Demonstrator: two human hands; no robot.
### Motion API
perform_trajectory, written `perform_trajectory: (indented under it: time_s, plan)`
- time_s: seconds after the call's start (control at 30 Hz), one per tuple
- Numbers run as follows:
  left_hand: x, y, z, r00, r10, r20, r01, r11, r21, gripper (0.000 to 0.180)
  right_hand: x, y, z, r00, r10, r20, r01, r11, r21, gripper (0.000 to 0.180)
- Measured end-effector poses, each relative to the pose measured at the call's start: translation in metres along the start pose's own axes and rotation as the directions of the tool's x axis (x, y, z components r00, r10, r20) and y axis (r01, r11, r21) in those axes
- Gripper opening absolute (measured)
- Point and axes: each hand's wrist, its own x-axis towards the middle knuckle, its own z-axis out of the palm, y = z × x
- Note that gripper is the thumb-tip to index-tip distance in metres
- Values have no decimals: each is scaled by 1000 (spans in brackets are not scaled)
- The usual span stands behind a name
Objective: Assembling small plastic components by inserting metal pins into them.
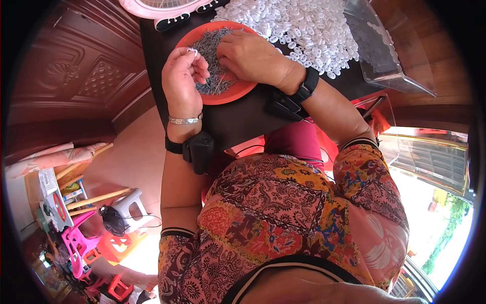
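My left hand [183, 73] is over the left rim of a round orange tray [238, 95]. Its thumb and forefinger pinch a small white plastic piece [192, 51], while the other fingers curl loosely. Small grey screws [207, 45] fill much of the tray. My right hand [253, 57] reaches down among them from the right, fingers bent and drawn together. Its fingertips are partly hidden, so I cannot make out what they hold. Just beyond the tray lies a large heap of white oval plastic pieces with holes [309, 33].
All this stands on a dark table [238, 124] in front of me. A clear plastic bin [379, 48] lies at the heap's right. A pink rounded object [152, 9] with dark feet is at the far left. Stools [129, 207] stand on the floor at left.
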Motion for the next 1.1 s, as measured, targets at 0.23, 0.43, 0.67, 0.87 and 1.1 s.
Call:
perform_trajectory:
  time_s: [0.23,0.43,0.67,0.87,1.1]
  plan:
    - [0,1,1,999,-19,28,18,999,30,13,3,2,-8,984,150,-96,-127,968,215,16]
    - [-6,1,10,995,-37,96,24,991,132,13,8,8,-19,819,485,307,-514,382,768,31]
    - [-10,-1,16,986,-12,165,-19,984,180,13,8,-1,-24,858,415,304,-441,289,850,28]
    - [-10,-3,17,984,2,177,-41,976,214,14,6,3,-14,915,366,169,-308,364,879,23]
    - [-10,-5,17,985,-5,175,-29,980,195,12,5,0,-18,941,314,129,-289,540,791,23]
